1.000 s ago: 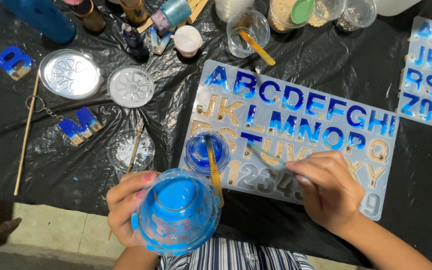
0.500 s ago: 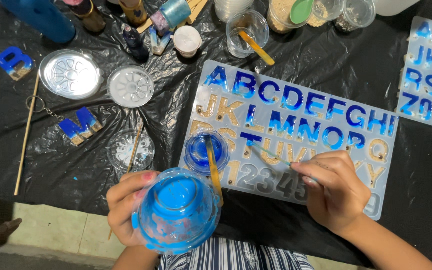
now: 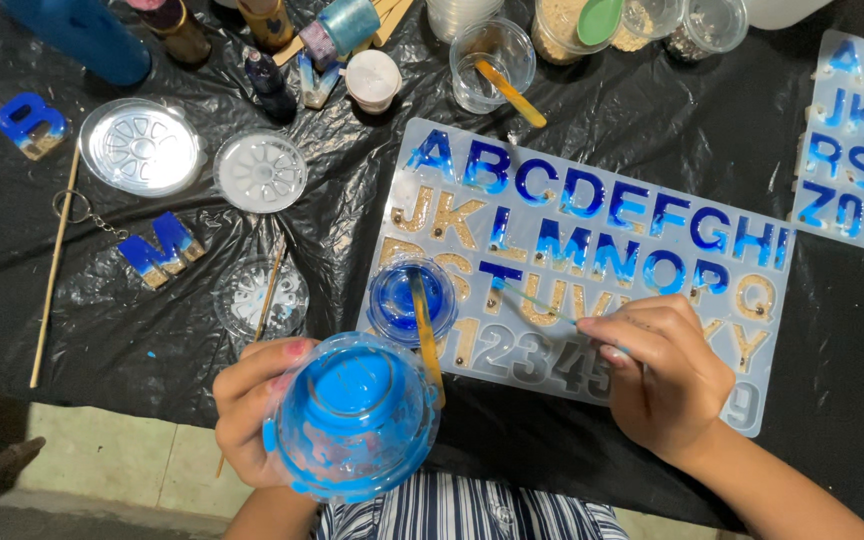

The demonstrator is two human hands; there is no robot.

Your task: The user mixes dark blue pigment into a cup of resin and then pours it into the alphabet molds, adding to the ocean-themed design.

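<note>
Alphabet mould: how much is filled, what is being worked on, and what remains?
On the alphabet mould most of the letters already hold blue. The right hand works a thin stick in the third letter row; the left hand holds a blue-stained cup. Several letters show only tan filler, and the number row looks unfilled.

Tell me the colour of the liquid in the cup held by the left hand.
Bright blue, in the clear plastic cup in the left hand; head view.
</note>
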